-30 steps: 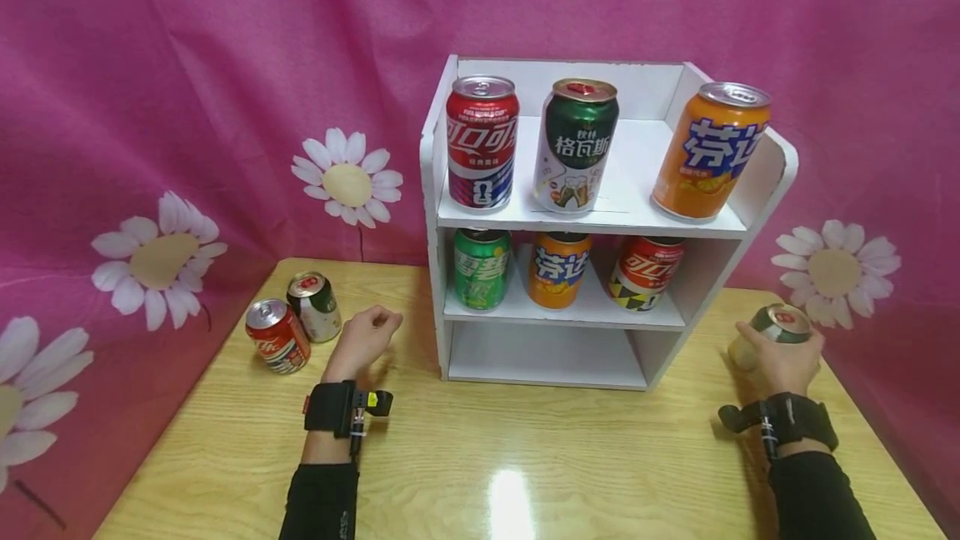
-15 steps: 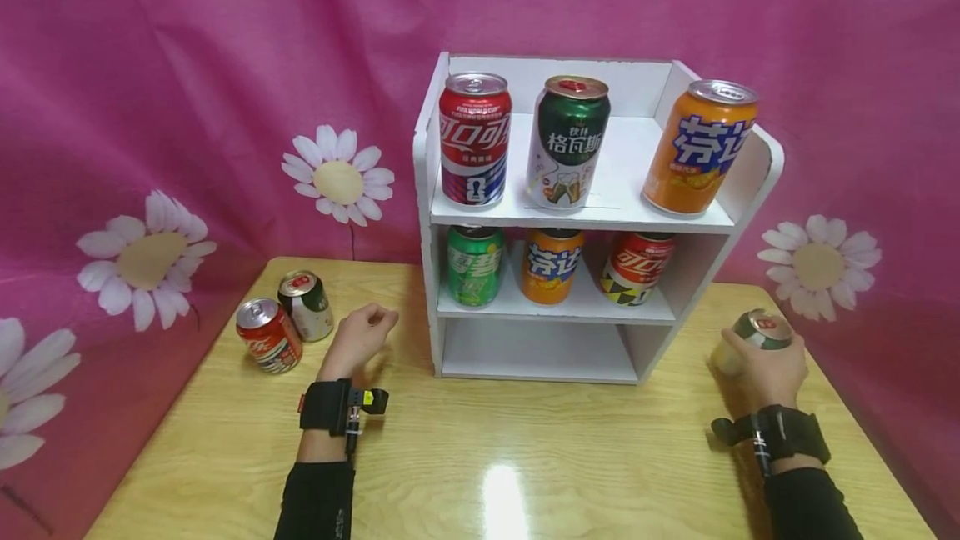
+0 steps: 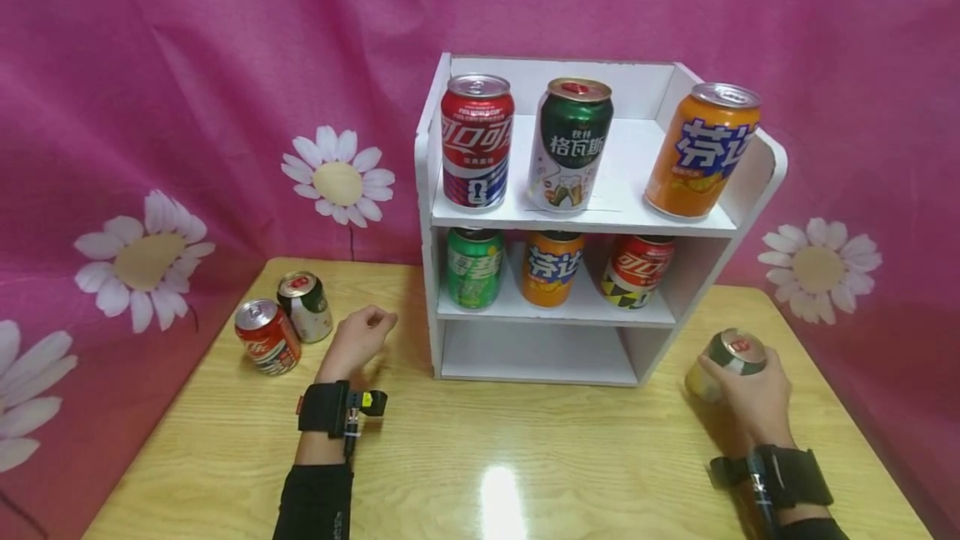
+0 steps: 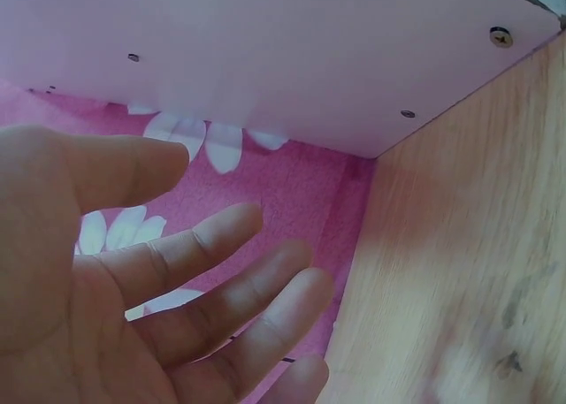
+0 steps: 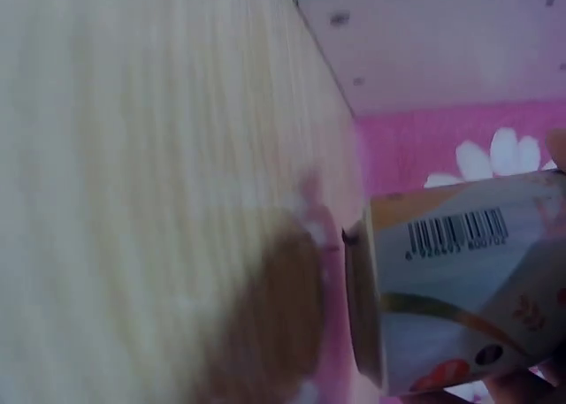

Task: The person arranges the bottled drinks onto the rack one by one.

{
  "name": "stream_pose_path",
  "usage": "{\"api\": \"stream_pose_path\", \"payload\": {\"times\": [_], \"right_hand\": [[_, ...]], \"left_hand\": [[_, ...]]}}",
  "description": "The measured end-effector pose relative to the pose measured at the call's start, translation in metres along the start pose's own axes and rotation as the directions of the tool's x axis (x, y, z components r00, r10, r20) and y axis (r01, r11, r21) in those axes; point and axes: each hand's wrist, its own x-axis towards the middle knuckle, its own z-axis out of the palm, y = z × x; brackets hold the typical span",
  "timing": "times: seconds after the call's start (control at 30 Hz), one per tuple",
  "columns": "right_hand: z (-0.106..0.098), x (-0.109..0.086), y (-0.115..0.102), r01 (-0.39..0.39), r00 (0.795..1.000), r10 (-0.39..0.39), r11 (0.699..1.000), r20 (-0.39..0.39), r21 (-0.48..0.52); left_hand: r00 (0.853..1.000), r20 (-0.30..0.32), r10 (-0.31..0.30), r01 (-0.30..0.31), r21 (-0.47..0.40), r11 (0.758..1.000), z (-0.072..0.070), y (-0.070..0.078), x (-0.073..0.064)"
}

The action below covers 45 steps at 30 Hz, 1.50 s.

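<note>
My right hand (image 3: 763, 398) grips a green-and-white drink can (image 3: 731, 352) at the right of the shelf unit. Its white side with a barcode shows in the right wrist view, where the can (image 5: 464, 285) hangs tilted over the table, its base apart from the wood. Left of the shelf, my left hand (image 3: 358, 342) is held near the table with nothing in it. In the left wrist view its fingers (image 4: 265, 320) are loosely bent and spread, beside the shelf's side wall (image 4: 265, 59). Whether this hand touches the table cannot be seen.
A white shelf unit (image 3: 540, 351) bears a red cola can (image 3: 477, 140), a green-and-white can (image 3: 572, 144) and an orange can (image 3: 701, 148) on top. Green, orange and red cans stand below. A red can (image 3: 267, 336) and a green-and-white can (image 3: 305, 307) stand at the left.
My right hand has carried the can leftward and a little toward me, closer to the shelf. The head view has shifted slightly. My left hand has stayed about where it was.
</note>
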Motion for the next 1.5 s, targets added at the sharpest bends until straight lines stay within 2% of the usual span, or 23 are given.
{"api": "stream_pose_path", "payload": {"times": [0.17, 0.4, 0.7, 0.83, 0.97, 1.2, 1.5], "right_hand": [[-0.005, -0.016, -0.007, 0.075, 0.995, -0.072, 0.996, 0.063, -0.052], [-0.009, -0.035, -0.024, 0.184, 0.982, -0.178, 0.977, 0.063, -0.107], [-0.011, -0.054, -0.043, 0.275, 0.954, -0.263, 0.959, 0.143, -0.074], [-0.010, -0.059, -0.051, 0.320, 0.940, -0.306, 0.945, 0.153, -0.070], [-0.006, -0.064, -0.059, 0.366, 0.923, -0.355, 0.928, 0.146, -0.061], [0.005, -0.071, -0.077, 0.385, 0.907, -0.372, 0.923, 0.198, -0.028], [0.031, -0.077, -0.092, 0.436, 0.872, -0.435, 0.899, 0.226, 0.047]], "left_hand": [[1.000, 0.001, -0.011, 0.011, 0.000, 1.000, -0.001, 0.000, 0.000], [1.000, 0.005, -0.006, 0.006, -0.005, 1.000, -0.002, 0.001, -0.002], [1.000, 0.002, -0.008, 0.008, 0.006, 1.000, 0.000, 0.002, -0.003], [1.000, 0.004, -0.016, 0.016, 0.001, 1.000, 0.001, 0.002, -0.002], [1.000, 0.002, -0.017, 0.017, 0.004, 1.000, 0.002, 0.002, 0.000], [1.000, -0.009, -0.002, 0.002, 0.012, 1.000, 0.001, 0.003, 0.000], [1.000, -0.006, -0.003, 0.003, 0.019, 1.000, 0.002, 0.005, 0.000]]}}
